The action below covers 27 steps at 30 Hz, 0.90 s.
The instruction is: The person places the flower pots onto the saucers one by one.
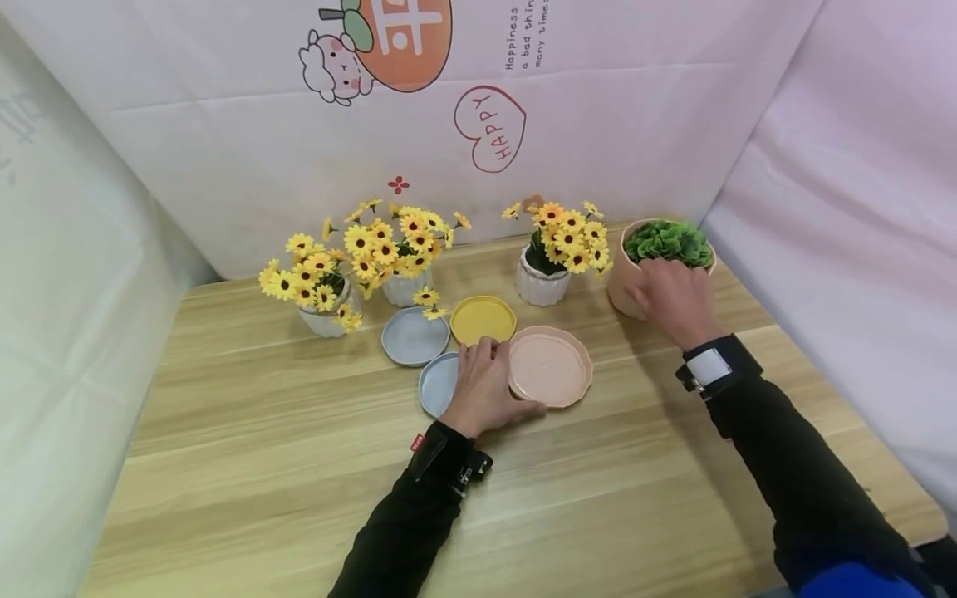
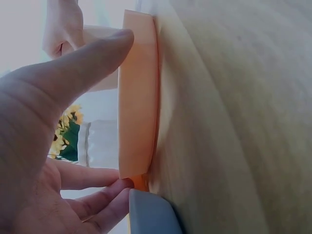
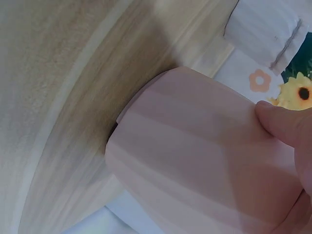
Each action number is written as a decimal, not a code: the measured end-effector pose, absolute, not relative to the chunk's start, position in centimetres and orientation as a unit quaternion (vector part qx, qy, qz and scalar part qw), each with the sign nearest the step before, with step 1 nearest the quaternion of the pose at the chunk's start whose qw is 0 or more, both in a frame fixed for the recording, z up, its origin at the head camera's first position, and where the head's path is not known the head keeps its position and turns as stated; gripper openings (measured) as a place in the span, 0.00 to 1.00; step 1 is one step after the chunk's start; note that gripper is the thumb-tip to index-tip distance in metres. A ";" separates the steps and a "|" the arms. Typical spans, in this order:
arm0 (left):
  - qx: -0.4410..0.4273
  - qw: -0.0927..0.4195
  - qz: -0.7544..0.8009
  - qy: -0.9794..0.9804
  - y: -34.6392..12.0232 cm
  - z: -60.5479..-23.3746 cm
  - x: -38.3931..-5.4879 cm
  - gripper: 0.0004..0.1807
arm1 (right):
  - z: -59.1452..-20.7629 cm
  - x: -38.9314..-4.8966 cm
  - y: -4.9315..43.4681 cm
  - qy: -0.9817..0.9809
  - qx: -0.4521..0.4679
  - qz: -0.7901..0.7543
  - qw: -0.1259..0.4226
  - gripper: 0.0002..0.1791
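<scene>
My left hand (image 1: 486, 389) holds the pale pink plant saucer (image 1: 552, 367) by its left side. In the left wrist view the thumb lies along the saucer's side wall (image 2: 139, 97), and fingertips touch its other end. My right hand (image 1: 679, 301) grips the near rim of a tall pink flowerpot (image 1: 625, 286) with a leafy green plant (image 1: 668, 242) in it. The right wrist view shows the thumb on the ribbed outer wall of the pot (image 3: 195, 146); the fingers over the rim are mostly hidden there. The pot stands at the back right of the table.
A yellow saucer (image 1: 483, 319) and two blue-grey saucers (image 1: 414, 336) lie left of the pink one, close together. White pots (image 1: 542, 285) of yellow flowers stand along the back of the wooden table (image 1: 262, 465). A printed cloth (image 1: 262, 158) hangs behind.
</scene>
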<state>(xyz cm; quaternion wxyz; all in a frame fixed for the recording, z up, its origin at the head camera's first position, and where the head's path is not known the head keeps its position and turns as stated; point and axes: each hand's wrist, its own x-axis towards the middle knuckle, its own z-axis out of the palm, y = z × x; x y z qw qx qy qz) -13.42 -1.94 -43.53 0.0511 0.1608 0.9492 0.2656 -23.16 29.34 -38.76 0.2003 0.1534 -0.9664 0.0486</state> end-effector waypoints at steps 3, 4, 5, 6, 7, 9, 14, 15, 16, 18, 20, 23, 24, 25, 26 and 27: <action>0.160 0.059 0.263 0.950 -2.1 -43.4 -13.3 0.61 | -38.8 -22.6 29.3 -0.966 0.159 0.048 0.198 0.17; 0.160 0.062 0.263 0.950 -2.1 -43.4 -13.3 0.61 | -38.8 -22.5 29.3 -0.966 0.162 0.048 0.198 0.18; 0.159 0.064 0.262 0.950 -2.1 -43.4 -13.3 0.61 | -38.8 -22.3 29.2 -0.965 0.164 0.047 0.198 0.18; 0.159 0.067 0.260 0.950 -2.2 -43.4 -13.3 0.61 | -38.8 -22.2 29.2 -0.964 0.167 0.046 0.200 0.18; 0.160 0.069 0.259 0.950 -2.2 -43.3 -13.2 0.61 | -38.9 -22.0 29.2 -0.964 0.169 0.044 0.202 0.18; 0.162 0.073 0.254 0.951 -2.2 -43.3 -13.2 0.61 | -38.9 -21.6 29.1 -0.963 0.171 0.042 0.205 0.20; 0.168 0.081 0.251 0.950 -2.4 -43.0 -12.9 0.61 | -38.8 -20.6 29.0 -0.961 0.178 0.046 0.209 0.22; 0.170 0.082 0.252 0.949 -2.5 -42.9 -12.9 0.61 | -38.8 -20.3 28.9 -0.960 0.181 0.047 0.210 0.22; 0.172 0.083 0.252 0.949 -2.5 -42.8 -12.8 0.60 | -38.8 -20.1 28.9 -0.959 0.183 0.049 0.211 0.22; 0.176 0.083 0.251 0.948 -2.6 -42.7 -12.8 0.60 | -38.8 -19.6 28.8 -0.956 0.191 0.052 0.215 0.22; 0.179 0.082 0.248 0.949 -2.6 -42.6 -12.7 0.59 | -38.8 -19.2 28.8 -0.954 0.198 0.057 0.217 0.21; 0.181 0.083 0.244 0.949 -2.7 -42.7 -12.7 0.59 | -38.7 -18.5 28.7 -0.952 0.205 0.061 0.218 0.21; 0.182 0.084 0.243 0.949 -2.7 -42.7 -12.7 0.59 | -38.7 -18.3 28.7 -0.952 0.207 0.062 0.218 0.20; 0.182 0.084 0.242 0.949 -2.8 -42.7 -12.7 0.59 | -38.7 -18.0 28.6 -0.951 0.208 0.064 0.218 0.20; 0.182 0.085 0.241 0.949 -2.8 -42.7 -12.7 0.59 | -38.7 -17.8 28.6 -0.951 0.209 0.064 0.217 0.20; 0.183 0.085 0.239 0.950 -2.8 -42.7 -12.7 0.59 | -38.6 -17.5 28.6 -0.951 0.209 0.064 0.217 0.20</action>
